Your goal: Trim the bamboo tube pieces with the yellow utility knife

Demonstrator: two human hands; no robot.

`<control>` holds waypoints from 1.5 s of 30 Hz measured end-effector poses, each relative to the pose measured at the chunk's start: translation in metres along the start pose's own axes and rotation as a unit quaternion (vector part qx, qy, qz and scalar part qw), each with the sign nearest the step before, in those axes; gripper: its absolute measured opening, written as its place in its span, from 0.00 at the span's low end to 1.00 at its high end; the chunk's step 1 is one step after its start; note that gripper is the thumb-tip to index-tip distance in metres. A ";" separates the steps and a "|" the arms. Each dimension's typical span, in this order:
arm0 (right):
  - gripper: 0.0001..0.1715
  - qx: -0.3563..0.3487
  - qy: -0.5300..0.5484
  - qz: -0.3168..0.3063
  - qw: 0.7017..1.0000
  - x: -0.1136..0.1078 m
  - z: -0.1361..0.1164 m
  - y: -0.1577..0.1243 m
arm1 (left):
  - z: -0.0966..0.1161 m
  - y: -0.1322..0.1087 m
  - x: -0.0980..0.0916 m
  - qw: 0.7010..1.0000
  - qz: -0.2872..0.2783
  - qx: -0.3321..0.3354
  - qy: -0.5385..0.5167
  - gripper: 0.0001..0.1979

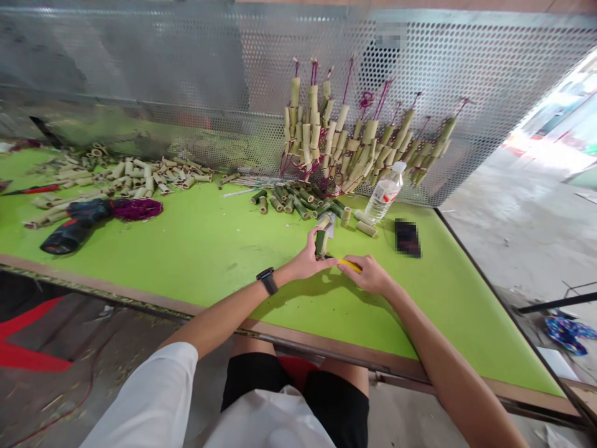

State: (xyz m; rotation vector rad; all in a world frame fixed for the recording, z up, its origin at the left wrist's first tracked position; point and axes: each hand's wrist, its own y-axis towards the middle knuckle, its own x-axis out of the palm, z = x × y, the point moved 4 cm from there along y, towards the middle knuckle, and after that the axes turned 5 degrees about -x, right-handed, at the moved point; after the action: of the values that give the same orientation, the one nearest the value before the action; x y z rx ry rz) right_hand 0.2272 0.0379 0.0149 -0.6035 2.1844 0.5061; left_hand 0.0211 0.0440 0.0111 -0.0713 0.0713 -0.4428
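While left grip (310,262) spans bamboo (321,241), right grip (371,275) clenched, yellow handle (349,266) inside

Green bamboo piece (321,241), roughly upright in left hand (308,259), yellow-handled tool (349,266) at its base, perhaps touching

Tube (321,242) in left hand (306,260) mid-frame, tube heap (290,204) behind, bottle (385,196) right, drill (77,225) left on table (200,249), strung tubes (314,134) against panel (209,68) upper center

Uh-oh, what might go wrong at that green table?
The yellow tool in the right hand is close to the left hand, so a slip might hurt it. The round bamboo piece in the left hand might twist loose. The clear bottle near loose bamboo might tip if bumped.
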 end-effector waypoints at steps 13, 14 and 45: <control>0.34 0.019 -0.013 0.044 0.999 -0.005 -0.005 0.000 | 0.002 -0.002 0.001 0.999 0.042 -0.027 0.001 0.56; 0.34 0.013 -0.005 0.031 0.999 -0.004 -0.005 -0.001 | 0.002 -0.002 0.001 0.999 0.038 -0.023 -0.004 0.59; 0.38 -0.010 0.049 0.013 0.999 0.001 -0.004 0.000 | -0.007 0.003 0.004 0.992 0.022 0.009 -0.121 0.61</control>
State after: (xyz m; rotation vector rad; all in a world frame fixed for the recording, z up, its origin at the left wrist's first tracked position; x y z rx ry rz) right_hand 0.2239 0.0355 0.0168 -0.6234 2.2844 0.5230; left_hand 0.0253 0.0451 0.0035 -0.1058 -0.1702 -0.3885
